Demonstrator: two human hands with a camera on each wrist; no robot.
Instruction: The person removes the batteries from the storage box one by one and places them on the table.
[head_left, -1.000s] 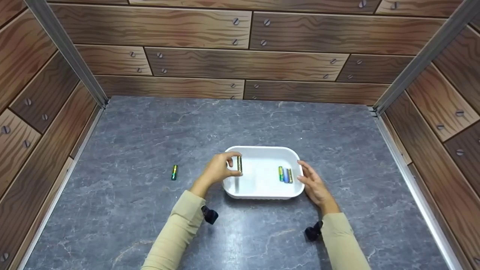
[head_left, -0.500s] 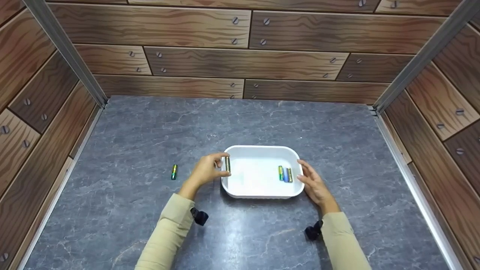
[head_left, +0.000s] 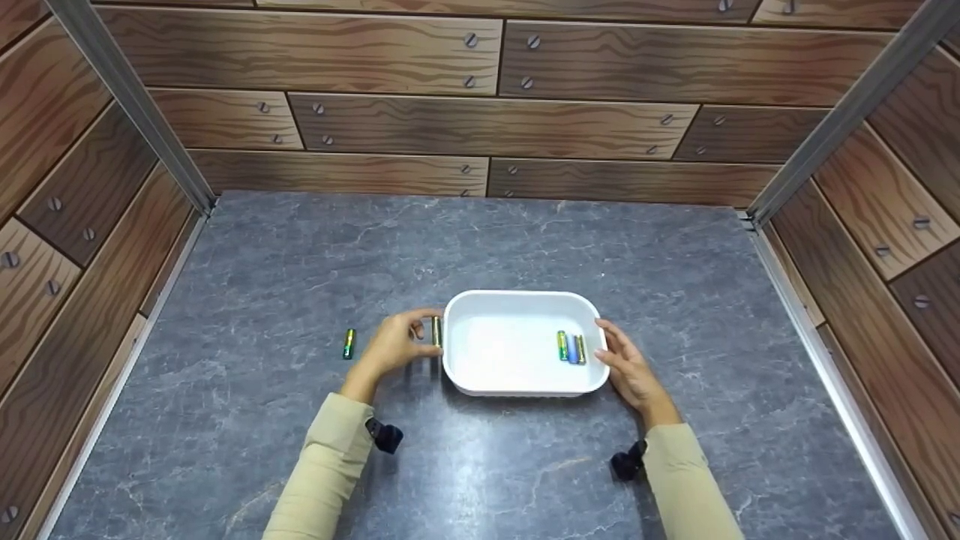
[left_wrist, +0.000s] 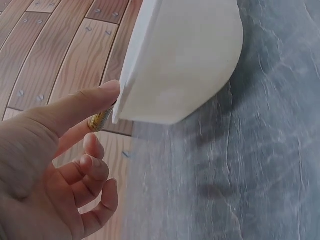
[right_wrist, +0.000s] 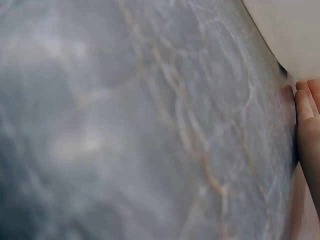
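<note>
1. My landmark is the white plastic tub point(head_left: 502, 345), which stands upright on the grey marbled tabletop point(head_left: 487, 240).
2. The left hand point(head_left: 391, 343) pinches a dark-and-gold cylindrical battery point(head_left: 436, 332) between the thumb and one finger; its other fingers are loosely bent and hold nothing.
3. This pinched battery is just outside the left wall of the tub, with its length along that wall. Whether it touches the tub or the tabletop, I cannot tell.
4. The right hand point(head_left: 628, 376) touches the tub at its right wall. It seems to steady the tub, but whether it really grips the rim, I cannot tell.
5. Inside the tub, near its right wall, three batteries lie side by side: a green-and-yellow battery point(head_left: 562, 346), a blue battery point(head_left: 572, 350) and a dark battery point(head_left: 580, 350).
6. Well to the left of the tub, a loose green battery point(head_left: 349, 344) lies on the tabletop.
7. So the work is, in my judgement, partway. One battery rests outside the tub, and three rest inside. The pinched one is not yet released; at least this is left. Whether the three inside are finished or waiting, this moment does not settle.
</note>
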